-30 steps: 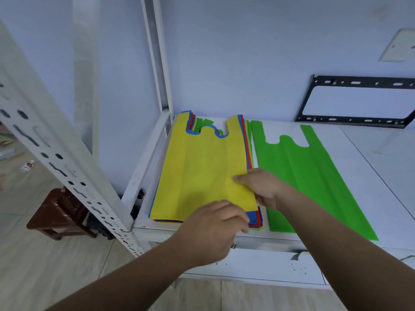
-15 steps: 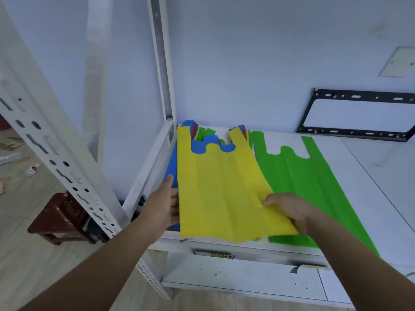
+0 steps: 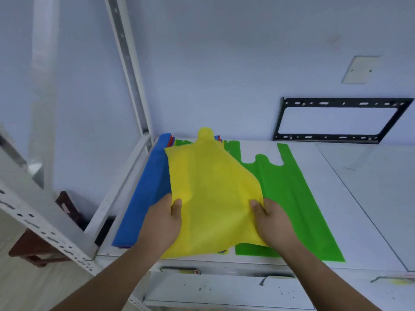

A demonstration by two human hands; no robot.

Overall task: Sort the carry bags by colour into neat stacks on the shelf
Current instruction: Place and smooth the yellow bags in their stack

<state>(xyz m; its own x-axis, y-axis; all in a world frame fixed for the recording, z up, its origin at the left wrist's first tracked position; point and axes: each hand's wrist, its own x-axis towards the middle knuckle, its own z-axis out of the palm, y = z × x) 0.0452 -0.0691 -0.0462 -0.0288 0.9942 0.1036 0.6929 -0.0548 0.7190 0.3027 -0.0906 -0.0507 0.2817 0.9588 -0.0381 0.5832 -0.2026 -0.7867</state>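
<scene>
A yellow carry bag (image 3: pixel 213 191) is lifted off the mixed pile, its handles toward the wall. My left hand (image 3: pixel 161 223) grips its near left edge with the thumb on top. My right hand (image 3: pixel 272 223) grips its near right edge the same way. Under it lies the mixed pile with a blue bag (image 3: pixel 143 198) on top; red, green and yellow edges peek out at the far end. A single green bag (image 3: pixel 292 198) lies flat to the right on the white shelf (image 3: pixel 359 209).
White perforated shelf posts (image 3: pixel 128 70) rise at the left, and a slanted one (image 3: pixel 45 223) crosses the near left. A black metal bracket (image 3: pixel 336 120) leans on the wall at the back right. A dark wooden stool (image 3: pixel 33 248) stands on the floor at the left.
My left hand moved from the pile's left side to the yellow bag's near edge. Both hands now hold the bag raised and shifted right, uncovering the blue bag.
</scene>
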